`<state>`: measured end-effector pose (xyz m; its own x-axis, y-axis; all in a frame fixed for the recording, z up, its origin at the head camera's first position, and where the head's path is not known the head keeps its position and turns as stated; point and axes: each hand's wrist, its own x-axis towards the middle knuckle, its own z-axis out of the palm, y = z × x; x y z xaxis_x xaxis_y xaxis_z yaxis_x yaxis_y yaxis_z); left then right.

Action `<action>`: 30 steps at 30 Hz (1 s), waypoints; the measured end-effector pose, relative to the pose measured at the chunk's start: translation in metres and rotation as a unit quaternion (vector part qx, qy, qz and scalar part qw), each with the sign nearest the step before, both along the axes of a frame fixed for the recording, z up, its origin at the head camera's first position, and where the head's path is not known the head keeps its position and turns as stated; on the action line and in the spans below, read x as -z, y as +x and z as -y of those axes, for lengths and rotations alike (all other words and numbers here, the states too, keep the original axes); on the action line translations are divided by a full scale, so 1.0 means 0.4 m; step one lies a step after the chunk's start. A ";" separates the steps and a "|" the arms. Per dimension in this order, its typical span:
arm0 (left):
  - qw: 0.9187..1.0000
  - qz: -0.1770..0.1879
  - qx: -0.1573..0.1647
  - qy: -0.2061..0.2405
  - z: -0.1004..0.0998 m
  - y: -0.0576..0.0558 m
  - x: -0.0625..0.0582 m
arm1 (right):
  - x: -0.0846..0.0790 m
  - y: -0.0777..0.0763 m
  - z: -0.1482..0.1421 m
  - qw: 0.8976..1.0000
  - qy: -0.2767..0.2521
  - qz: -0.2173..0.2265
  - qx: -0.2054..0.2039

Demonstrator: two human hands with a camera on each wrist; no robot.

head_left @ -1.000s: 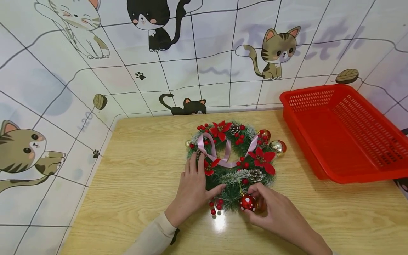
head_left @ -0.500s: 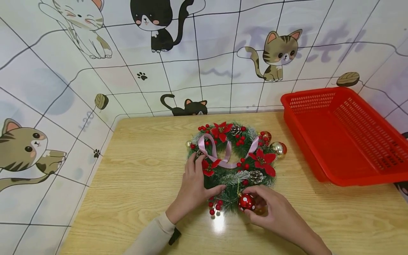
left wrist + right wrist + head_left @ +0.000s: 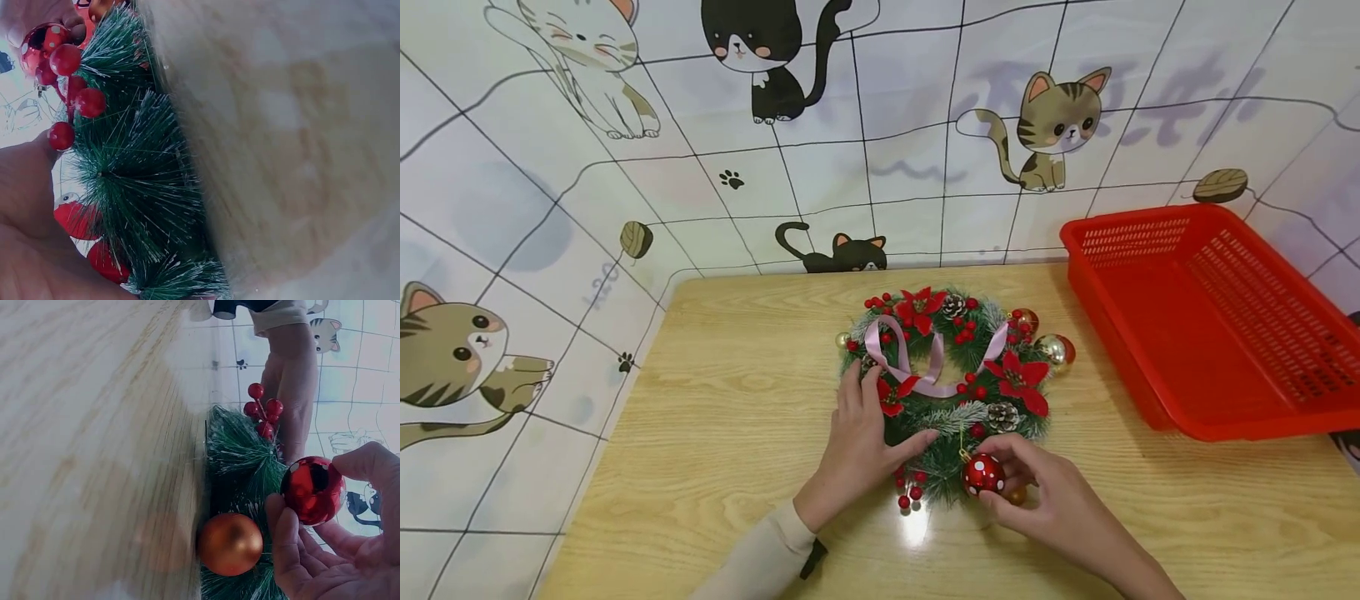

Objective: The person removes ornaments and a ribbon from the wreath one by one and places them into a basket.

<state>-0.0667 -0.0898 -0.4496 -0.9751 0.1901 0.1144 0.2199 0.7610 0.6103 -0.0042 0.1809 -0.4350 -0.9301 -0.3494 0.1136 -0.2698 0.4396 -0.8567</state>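
A green wreath (image 3: 943, 467) with red poinsettias, pinecones, berries and a pink ribbon (image 3: 928, 387) lies on the table. My left hand (image 3: 853, 454) rests on its front left part, fingers fairly straight and thumb spread across the greenery. At the wreath's front right, my right hand (image 3: 1060, 504) pinches a shiny red bauble (image 3: 983, 473) with white dots between thumb and fingers. A thin gold loop stands up from the bauble's cap. In the right wrist view, a matte copper-orange bauble (image 3: 230, 544) sits against the greenery below the right fingers. A red berry sprig (image 3: 78, 94) pokes out near the left thumb.
A red plastic basket (image 3: 1120, 367) with slotted sides stands on the right. Gold and red baubles (image 3: 1056, 350) lie at the wreath's right edge, and a small gold one (image 3: 842, 340) at its left. Behind the wooden table (image 3: 730, 392) rises a cat-patterned wall covering (image 3: 910, 167).
The red bauble in my right hand has shifted and turned slightly, and more of the copper-orange bauble shows behind it. My left hand stays in nearly the same place on the wreath.
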 end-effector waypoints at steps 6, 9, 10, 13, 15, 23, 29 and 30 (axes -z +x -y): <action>1.000 -0.008 0.004 -0.011 0.005 0.004 -0.003 | -0.004 0.002 -0.007 0.998 0.005 -0.057 0.014; 1.000 -0.004 0.004 -0.018 0.008 0.006 -0.006 | -0.008 0.000 -0.011 0.997 0.007 -0.077 0.024; 1.000 -0.003 0.004 -0.021 0.010 0.007 -0.007 | -0.010 -0.001 -0.013 0.997 0.007 -0.078 0.027; 1.000 -0.004 0.006 -0.029 0.014 0.009 -0.008 | -0.016 -0.003 -0.016 0.996 0.010 -0.081 0.037; 0.999 -0.008 0.010 -0.033 0.017 0.009 -0.008 | -0.020 -0.005 -0.019 0.995 0.012 -0.087 0.045; 0.999 -0.013 0.022 -0.046 0.027 0.006 -0.005 | -0.026 -0.015 -0.035 0.993 0.000 -0.097 0.066; 0.998 -0.016 0.035 -0.052 0.035 0.000 -0.004 | -0.029 -0.019 -0.047 0.993 -0.001 -0.092 0.072; 0.998 -0.017 0.038 -0.053 0.036 -0.001 -0.003 | -0.030 -0.019 -0.048 0.993 -0.001 -0.089 0.073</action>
<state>-0.0670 -0.1042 -0.4484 -0.9535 0.2754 0.1227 0.2983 0.8019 0.5176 -0.0119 0.2002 -0.4231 -0.9357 -0.2119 0.2822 -0.3513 0.4835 -0.8017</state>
